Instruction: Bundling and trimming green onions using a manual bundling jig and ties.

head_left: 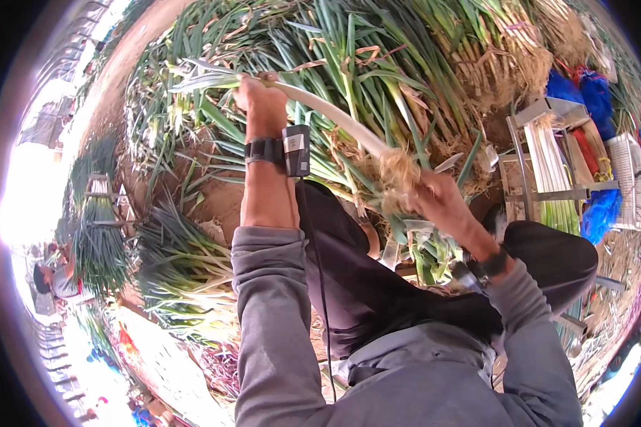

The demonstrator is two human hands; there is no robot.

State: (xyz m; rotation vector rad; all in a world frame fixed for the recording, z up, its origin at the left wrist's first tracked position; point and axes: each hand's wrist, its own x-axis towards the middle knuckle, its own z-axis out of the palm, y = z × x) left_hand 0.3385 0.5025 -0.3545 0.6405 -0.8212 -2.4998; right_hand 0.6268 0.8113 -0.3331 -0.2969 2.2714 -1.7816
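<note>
My left hand is closed around the leafy end of a long green onion. Its pale stalk slants down to the right and ends in a tuft of tan roots. Right beside those roots is my right hand, its fingers curled and slightly blurred. What lies between them, if anything, is hidden. Below my right hand, loose green leaves and trimmings lie between my legs. A large heap of untrimmed green onions spreads just beyond both hands.
At the right, a metal frame holds a bundle of cleaned white stalks, near blue plastic and a white crate. More green onions are piled at left. A cable hangs from my left wrist device. Another person is at far left.
</note>
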